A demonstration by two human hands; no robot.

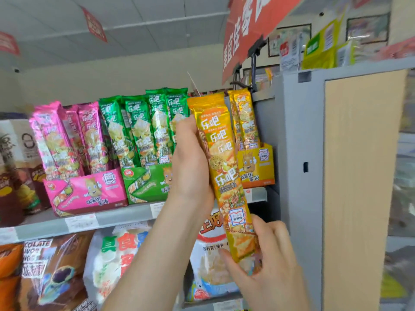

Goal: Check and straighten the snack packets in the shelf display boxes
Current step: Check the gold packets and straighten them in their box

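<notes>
Right hand [267, 254]: I pinch the foot of the yellow packet [222, 153].
Left hand [193, 160]: clasps its middle.
Axis: near upright; yellow box [258, 169] behind, rightward.

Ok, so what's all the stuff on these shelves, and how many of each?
long yellow foil snack packet: one, yellow, held up in front of the top shelf
yellow cardboard display box: one, yellow-orange, top shelf, right end
yellow foil packets: at least two, yellow, standing in that box
green cardboard display box: one, green, top shelf, middle
green foil packets: several, green, upright in the green box
pink cardboard display box: one, pink, left of the green box
pink foil packets: at least three, pink, leaning in the pink box
white shrimp snack bag: one, white, lower shelf
red hanging banner: one, red, overhead
left hand: grips the held packet's upper half
right hand: pinches its lower end
</notes>
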